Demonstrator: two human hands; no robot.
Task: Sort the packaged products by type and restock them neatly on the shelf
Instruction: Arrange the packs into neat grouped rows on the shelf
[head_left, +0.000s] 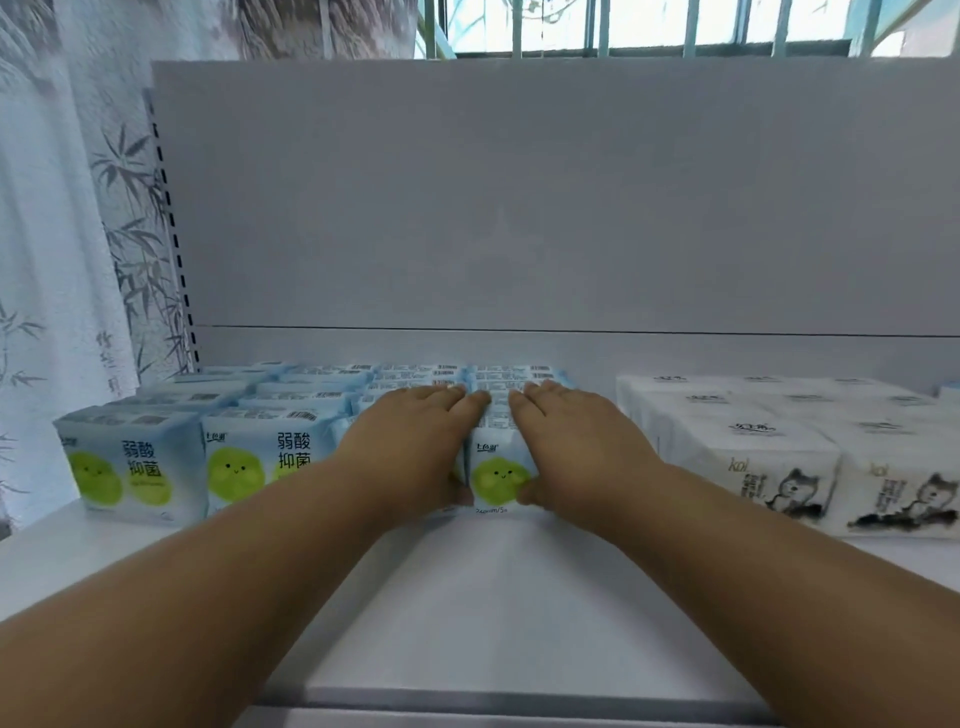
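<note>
A blue pack with a green smiling face (498, 475) is stood upright at the front of a row on the white shelf (467, 597), at about the centre of the view, and it is clasped from both sides. The left hand (415, 447) is laid against its 9 o'clock side, fingers stretched flat over the tops of the packs toward 12 o'clock, the thumb curled down at the pack's lower front corner. The right hand (566, 441) is set against the 3 o'clock side in mirror fashion, fingers extended over the top, the thumb tip pressed on the front face near the green circle. The fingertips of both hands are nearly met above the row, with the pack's top seen in the narrow gap between them. Behind the pack, toward 12 o'clock, more blue packs (405, 376) are lined in rows, barcodes facing up. At 9 o'clock, two further front packs (208, 467) of the same kind are stood side by side, touching. At 3 o'clock, apart from the blue group, white packs printed with an ink-drawn animal (789, 467) are ranged in rows. The grey back panel (519, 208) is seen rising behind everything, and a bamboo-printed curtain (62, 260) is hung at 9 to 10 o'clock.
</note>
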